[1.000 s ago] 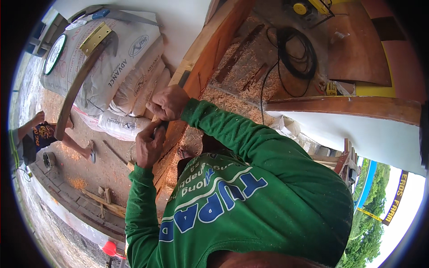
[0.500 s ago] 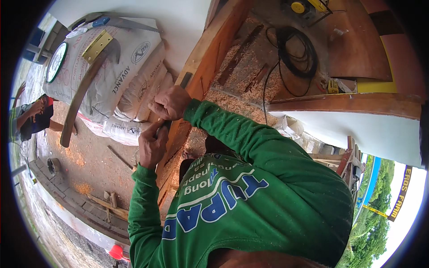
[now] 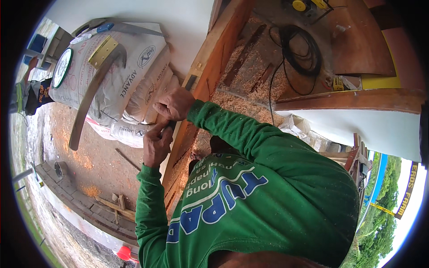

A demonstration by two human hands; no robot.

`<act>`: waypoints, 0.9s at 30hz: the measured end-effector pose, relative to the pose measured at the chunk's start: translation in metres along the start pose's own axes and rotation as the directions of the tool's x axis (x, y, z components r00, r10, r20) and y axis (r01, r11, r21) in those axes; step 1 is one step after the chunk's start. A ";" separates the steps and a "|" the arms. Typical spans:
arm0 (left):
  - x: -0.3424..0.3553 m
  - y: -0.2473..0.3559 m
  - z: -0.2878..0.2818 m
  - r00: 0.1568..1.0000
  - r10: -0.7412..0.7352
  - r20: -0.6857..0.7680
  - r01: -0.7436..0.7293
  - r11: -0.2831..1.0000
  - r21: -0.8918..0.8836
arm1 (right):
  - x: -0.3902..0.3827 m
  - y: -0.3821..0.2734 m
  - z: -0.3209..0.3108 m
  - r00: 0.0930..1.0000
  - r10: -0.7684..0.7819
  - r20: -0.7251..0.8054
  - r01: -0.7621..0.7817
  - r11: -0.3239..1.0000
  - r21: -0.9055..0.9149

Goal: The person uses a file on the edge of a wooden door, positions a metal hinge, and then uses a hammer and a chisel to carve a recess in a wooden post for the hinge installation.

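Observation:
My left hand (image 3: 157, 146) is closed, thumb and fingers pinching a short dark tool (image 3: 170, 124) whose kind I cannot make out. Just beyond it, my right hand (image 3: 174, 105) is curled into a fist over the edge of a long wooden board (image 3: 213, 51); whatever lies inside that fist is hidden. A dark rectangular patch (image 3: 191, 82) shows on the board's narrow edge past the right knuckles. On the sacks (image 3: 127, 67) to the left rest a brass hinge (image 3: 103, 52), a hammer-like tool with a long curved wooden handle (image 3: 87, 105), and a blue-handled handsaw (image 3: 134, 29).
A round green-rimmed item (image 3: 62, 68) sits on the sacks. Wood shavings (image 3: 250, 94) and a coiled black cable (image 3: 308, 58) lie on the floor right of the board, with a yellow power tool (image 3: 300, 5) farther off. Another person (image 3: 36, 97) is at the far left.
The whole view has shifted slightly; both hands keep nearly the same place and grip on the board. The other person at the far left has moved, legs no longer showing beside the sacks.

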State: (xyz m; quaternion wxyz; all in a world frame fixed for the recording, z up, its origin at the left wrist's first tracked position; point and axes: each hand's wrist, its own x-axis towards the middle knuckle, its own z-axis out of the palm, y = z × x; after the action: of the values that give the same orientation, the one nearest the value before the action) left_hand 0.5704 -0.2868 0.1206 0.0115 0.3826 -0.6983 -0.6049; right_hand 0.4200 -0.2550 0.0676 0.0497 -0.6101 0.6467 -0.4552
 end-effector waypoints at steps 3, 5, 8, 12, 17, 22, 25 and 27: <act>0.006 0.000 0.010 1.000 0.009 -0.008 -0.009 1.000 -0.016 | 0.004 0.004 -0.010 0.999 -0.035 -0.018 0.032 0.993 -0.116; 0.010 -0.002 0.016 0.996 0.091 0.016 -0.091 0.995 -0.044 | 0.006 0.006 -0.015 0.981 0.146 0.128 -0.131 0.984 -0.123; 0.007 -0.009 0.018 0.991 0.126 -0.041 -0.127 0.991 -0.029 | 0.004 0.005 -0.015 0.988 0.087 0.127 -0.067 0.986 -0.153; 0.004 -0.018 0.014 0.989 0.136 -0.056 -0.136 0.991 -0.003 | 0.000 0.005 -0.005 0.997 -0.020 0.068 0.028 0.993 -0.115; 0.004 -0.009 -0.009 0.959 0.281 0.032 -0.282 0.958 0.054 | 0.014 0.010 -0.019 0.996 -0.048 0.076 0.050 0.998 -0.023; -0.034 0.005 -0.037 0.996 0.089 -0.008 -0.081 0.863 -0.498 | 0.016 0.011 -0.077 0.994 0.007 -0.110 -0.044 0.939 -0.342; -0.070 -0.004 -0.045 0.982 0.154 -0.111 -0.189 0.830 -0.524 | -0.001 0.004 -0.083 1.000 0.013 0.014 -0.005 0.888 -0.459; -0.099 -0.022 -0.049 0.969 0.207 -0.137 -0.244 0.893 -0.379 | -0.018 -0.007 -0.074 0.981 0.005 0.192 0.094 0.860 -0.501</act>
State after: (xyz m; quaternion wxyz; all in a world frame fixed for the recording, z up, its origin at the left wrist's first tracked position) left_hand 0.6753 -0.2732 0.1594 0.1906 0.3164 -0.6011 -0.7087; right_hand 0.3839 -0.2001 0.1063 -0.0627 -0.6564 0.7217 -0.2106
